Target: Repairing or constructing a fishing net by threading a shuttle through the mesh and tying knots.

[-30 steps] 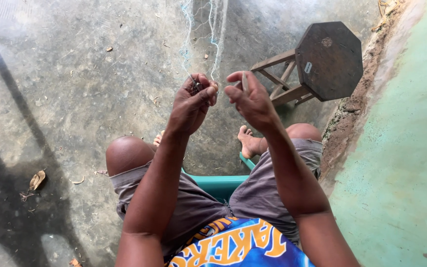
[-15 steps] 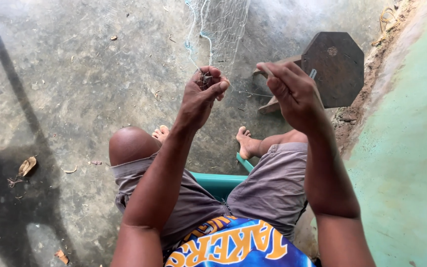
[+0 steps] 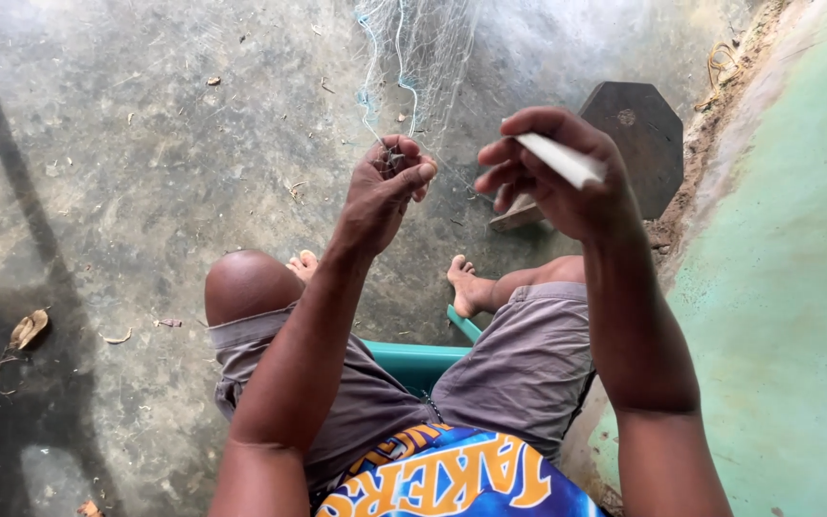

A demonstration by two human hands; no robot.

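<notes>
A fine, pale fishing net (image 3: pixel 413 57) hangs down in front of me over the concrete floor. My left hand (image 3: pixel 385 187) pinches a bunched bit of the net between thumb and fingers. My right hand (image 3: pixel 557 177) is raised beside it, a little apart, closed around a flat white netting needle (image 3: pixel 559 158) that points up and left. A thin line seems to run from the net toward the right hand. I sit on a teal seat (image 3: pixel 418 359) with my bare knees and feet below the hands.
A dark octagonal wooden stool (image 3: pixel 643 134) stands just beyond my right hand. A green painted wall (image 3: pixel 787 287) rises along the right, with a strip of dirt at its base. Dry leaves (image 3: pixel 29 328) and small debris lie on the concrete at the left.
The right hand has lifted and drawn away to the right, bringing the white needle into sight. The left hand keeps its pinch on the net. The view has tilted slightly.
</notes>
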